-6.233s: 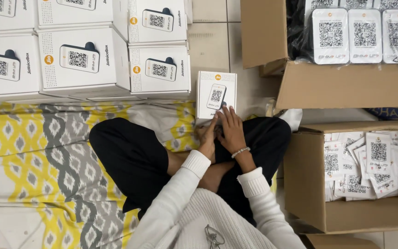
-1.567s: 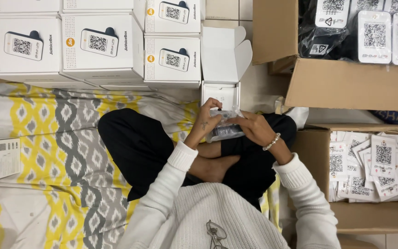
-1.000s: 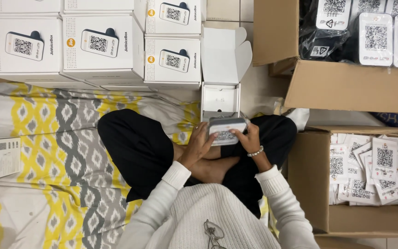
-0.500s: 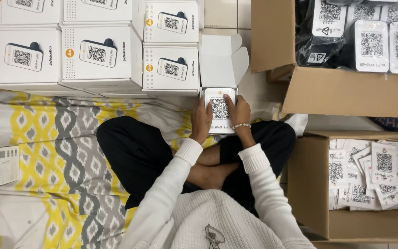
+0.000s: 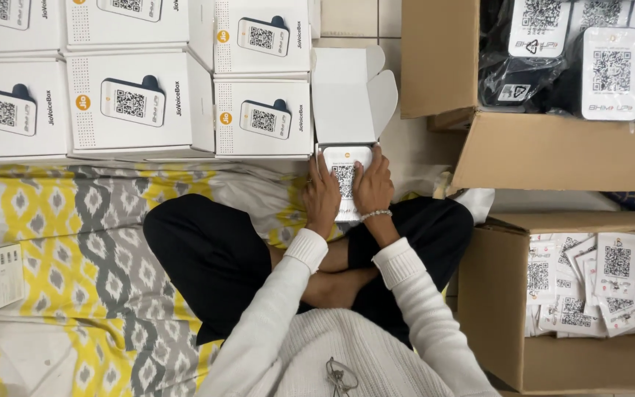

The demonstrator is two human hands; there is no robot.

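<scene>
Landmark: the small open white box (image 5: 352,110), lid flap standing up, on the floor in front of the person's crossed legs.

Both hands are on a white device (image 5: 344,176) with a square black-and-white code panel on its face. It sits at the near edge of the open box, partly seated in it. Left hand (image 5: 322,198) lies flat along the device's left side, fingers extended and close together; right hand (image 5: 372,185) does the same on the right side. Both press rather than clasp.

Progress, judged: device nearly in; lid not yet closed. Left of the open box, stacked closed white boxes (image 5: 262,117) look finished. Right of it, a cardboard carton (image 5: 553,147) holds more devices in black wrapping; nearer the person, another carton (image 5: 494,309) holds printed code cards (image 5: 597,287).
</scene>
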